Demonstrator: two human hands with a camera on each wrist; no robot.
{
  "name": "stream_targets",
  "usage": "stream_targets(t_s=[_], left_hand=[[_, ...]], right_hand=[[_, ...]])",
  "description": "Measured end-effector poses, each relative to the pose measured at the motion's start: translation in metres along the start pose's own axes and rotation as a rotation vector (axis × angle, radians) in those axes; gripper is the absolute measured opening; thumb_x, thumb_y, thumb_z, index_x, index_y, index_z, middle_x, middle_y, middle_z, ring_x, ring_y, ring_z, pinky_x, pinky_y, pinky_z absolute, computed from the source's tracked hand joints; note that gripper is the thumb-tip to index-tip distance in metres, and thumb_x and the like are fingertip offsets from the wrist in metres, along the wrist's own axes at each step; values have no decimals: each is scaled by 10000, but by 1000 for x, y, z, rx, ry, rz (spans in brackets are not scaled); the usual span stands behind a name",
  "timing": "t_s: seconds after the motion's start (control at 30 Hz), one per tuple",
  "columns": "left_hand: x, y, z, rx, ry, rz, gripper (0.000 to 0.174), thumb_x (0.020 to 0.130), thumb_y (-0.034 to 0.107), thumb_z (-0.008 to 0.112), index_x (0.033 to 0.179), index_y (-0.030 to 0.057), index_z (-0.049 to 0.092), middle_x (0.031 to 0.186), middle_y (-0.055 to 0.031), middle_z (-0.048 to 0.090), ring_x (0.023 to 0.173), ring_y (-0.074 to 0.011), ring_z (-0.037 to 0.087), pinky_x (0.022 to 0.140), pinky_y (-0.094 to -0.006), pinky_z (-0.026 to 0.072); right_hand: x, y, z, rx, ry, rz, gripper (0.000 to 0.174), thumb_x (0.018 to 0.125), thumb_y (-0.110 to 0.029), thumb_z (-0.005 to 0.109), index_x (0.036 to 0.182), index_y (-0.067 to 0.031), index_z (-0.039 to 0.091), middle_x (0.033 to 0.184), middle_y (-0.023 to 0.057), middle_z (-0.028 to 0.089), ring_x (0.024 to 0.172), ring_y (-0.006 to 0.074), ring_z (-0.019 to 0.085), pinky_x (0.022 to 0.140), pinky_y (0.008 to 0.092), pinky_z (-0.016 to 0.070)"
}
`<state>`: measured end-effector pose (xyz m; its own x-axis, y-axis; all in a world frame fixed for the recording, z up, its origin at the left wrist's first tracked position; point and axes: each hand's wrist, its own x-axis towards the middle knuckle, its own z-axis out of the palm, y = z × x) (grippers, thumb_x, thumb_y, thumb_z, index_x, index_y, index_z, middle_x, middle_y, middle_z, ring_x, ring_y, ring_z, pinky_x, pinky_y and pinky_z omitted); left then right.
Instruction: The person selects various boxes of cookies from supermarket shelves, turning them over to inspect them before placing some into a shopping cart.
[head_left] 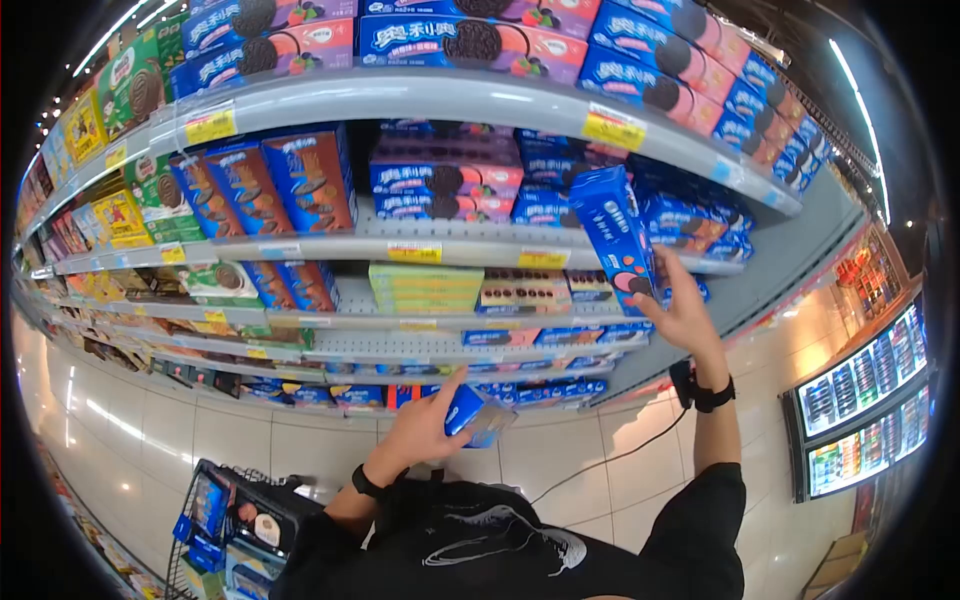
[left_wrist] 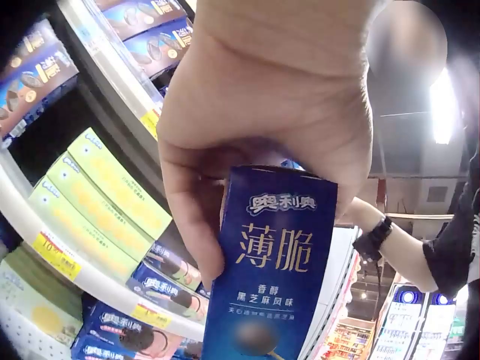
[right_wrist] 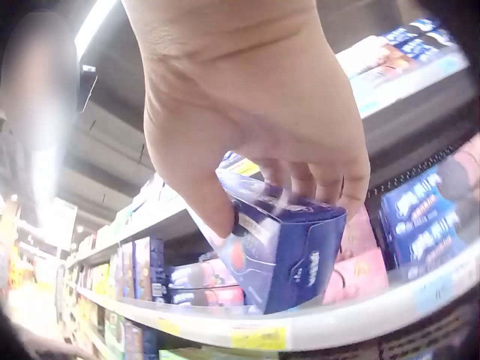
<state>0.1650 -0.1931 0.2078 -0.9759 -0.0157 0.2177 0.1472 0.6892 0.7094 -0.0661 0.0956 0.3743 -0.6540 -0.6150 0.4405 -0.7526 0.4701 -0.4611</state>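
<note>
One blue Oreo box (head_left: 612,238) is tilted at two o'clock in the head view, gripped by the right hand (head_left: 688,312), fingers and thumb on opposite sides, in front of stocked shelves (head_left: 480,93). Near six o'clock the left hand (head_left: 415,428) holds a dark-blue box (left_wrist: 271,259) between fingers and thumb. Purple boxes (head_left: 445,178) lie towards twelve.

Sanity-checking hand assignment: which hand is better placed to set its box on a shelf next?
Likely the right hand: it holds its Oreo box up by a stocked shelf. The left hand holds its black-sesame box lower, nearer the black shirt.
</note>
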Motion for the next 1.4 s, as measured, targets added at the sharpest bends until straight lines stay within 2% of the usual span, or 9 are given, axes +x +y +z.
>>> stream_targets(t_s=[0.13, 0.23, 0.4, 0.57, 0.73, 0.87, 0.97, 1.17, 1.4], left_hand=[[28, 1, -7, 22, -28, 1, 881, 724, 301, 711, 1476, 103, 297, 853, -217, 671, 729, -391, 665, 647, -434, 534], [41, -1, -16, -26, -34, -22, 881, 718, 303, 729, 1468, 101, 313, 894, -213, 674, 774, -388, 673, 696, -427, 542], [46, -8, -12, -58, 26, 44, 920, 709, 291, 725, 1485, 102, 268, 823, -211, 668, 703, -382, 659, 621, -429, 525], [53, -3, -11, -46, -45, -90, 890, 717, 290, 734, 1474, 122, 295, 885, -205, 670, 760, -388, 666, 688, -421, 531], [67, 0, -8, -73, 0, -42, 909, 722, 307, 722, 1483, 97, 271, 819, -204, 666, 712, -404, 654, 648, -429, 523], [70, -1, -6, -95, 12, -43, 896, 728, 301, 720, 1481, 105, 277, 874, -210, 670, 740, -414, 655, 676, -433, 526], [71, 1, -8, -110, -43, -137, 887, 718, 270, 745, 1467, 98, 302, 883, -201, 666, 774, -389, 670, 702, -411, 532], [70, -16, -5, -157, 11, -53, 865, 731, 242, 751, 1458, 88, 309, 1050, -271, 635, 915, -428, 653, 815, -422, 518], [64, -27, 1, -92, 2, -153, 877, 733, 239, 762, 1462, 75, 303, 976, -240, 653, 863, -392, 668, 778, -395, 519]], right_hand=[[70, -11, -18, -388, -46, -163, 608, 723, -34, 709, 1272, -19, 449, 1125, 210, 540, 1022, 407, 548, 865, 415, 465], [105, -3, -24, -470, -167, -227, 599, 705, -14, 697, 1256, -36, 464, 1091, 214, 532, 1030, 426, 527, 859, 450, 460], [129, 21, -23, -582, -225, -158, 643, 699, -27, 692, 1308, -61, 486, 1320, 250, 492, 1126, 426, 536, 909, 446, 483], [150, 43, -15, -529, -260, -169, 634, 758, -97, 679, 1358, -71, 476, 1352, 237, 491, 1188, 406, 513, 950, 437, 461], [158, 57, 0, -491, -205, -238, 607, 801, -198, 670, 1366, -79, 484, 1358, 211, 503, 1264, 370, 456, 1045, 421, 385], [160, 63, 8, -469, -230, -203, 573, 808, -203, 662, 1347, -86, 505, 1350, 196, 514, 1248, 372, 472, 1032, 416, 402], [157, 63, 11, -501, -198, -186, 562, 814, -222, 664, 1336, -80, 515, 1339, 187, 524, 1231, 369, 489, 1010, 414, 425], [144, 56, 13, -483, -57, -200, 629, 814, -256, 689, 1382, -92, 474, 1374, 208, 475, 1221, 383, 492, 970, 427, 455], [114, 32, 29, -254, 187, -297, 658, 803, -128, 700, 1394, -21, 431, 1364, 239, 445, 1235, 399, 467, 1016, 424, 385]])
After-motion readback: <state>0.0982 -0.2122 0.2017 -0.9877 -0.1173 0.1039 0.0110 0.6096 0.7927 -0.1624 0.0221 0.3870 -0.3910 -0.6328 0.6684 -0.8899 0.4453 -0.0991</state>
